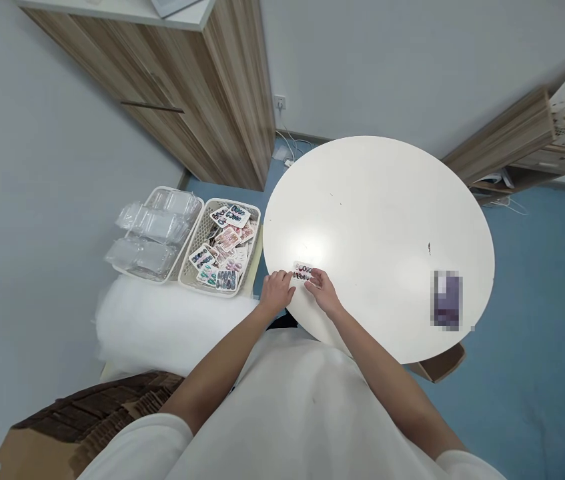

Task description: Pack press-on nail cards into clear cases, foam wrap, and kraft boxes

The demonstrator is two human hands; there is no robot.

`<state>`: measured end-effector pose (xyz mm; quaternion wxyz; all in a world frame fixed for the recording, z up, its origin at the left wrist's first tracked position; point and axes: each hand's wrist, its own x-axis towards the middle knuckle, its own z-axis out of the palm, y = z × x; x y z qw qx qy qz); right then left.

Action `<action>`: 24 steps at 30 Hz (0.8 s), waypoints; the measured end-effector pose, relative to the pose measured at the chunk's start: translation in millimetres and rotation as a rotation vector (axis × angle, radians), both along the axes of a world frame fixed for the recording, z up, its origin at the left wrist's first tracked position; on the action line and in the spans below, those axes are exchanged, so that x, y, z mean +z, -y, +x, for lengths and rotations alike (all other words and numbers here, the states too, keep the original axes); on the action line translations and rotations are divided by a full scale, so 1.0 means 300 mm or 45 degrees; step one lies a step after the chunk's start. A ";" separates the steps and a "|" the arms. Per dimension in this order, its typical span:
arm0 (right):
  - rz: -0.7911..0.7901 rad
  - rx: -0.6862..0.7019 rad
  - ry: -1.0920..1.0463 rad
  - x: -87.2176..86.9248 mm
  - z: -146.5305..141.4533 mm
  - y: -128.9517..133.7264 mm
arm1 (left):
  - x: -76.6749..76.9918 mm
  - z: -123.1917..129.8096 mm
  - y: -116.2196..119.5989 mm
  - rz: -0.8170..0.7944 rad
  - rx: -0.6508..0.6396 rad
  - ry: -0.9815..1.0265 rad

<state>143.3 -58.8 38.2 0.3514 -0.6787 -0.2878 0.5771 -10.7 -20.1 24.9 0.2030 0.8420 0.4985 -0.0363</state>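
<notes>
A small white card of press-on nails (303,271), with dark and pale nails in two rows, is at the near left edge of the round white table (377,220). My left hand (277,291) has its fingertips on the card's left edge, thumb toward me. From the other side, my right hand (323,292) grips the card's right edge between curled fingers and thumb. Left of the table, a white basket (182,279) holds several similar nail cards (227,240) in a loose pile.
Another white basket (149,277) holds clear plastic packs (155,223). A white wrapped roll (162,327) lies nearer me, with brown cardboard (37,453) below it. A blurred purple item (447,300) rests at the table's right. A wooden cabinet (232,93) stands behind the baskets.
</notes>
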 end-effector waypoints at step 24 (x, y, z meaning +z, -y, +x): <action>0.369 0.978 1.260 -0.055 -0.074 -0.063 | -0.001 -0.078 -0.002 0.027 0.023 0.158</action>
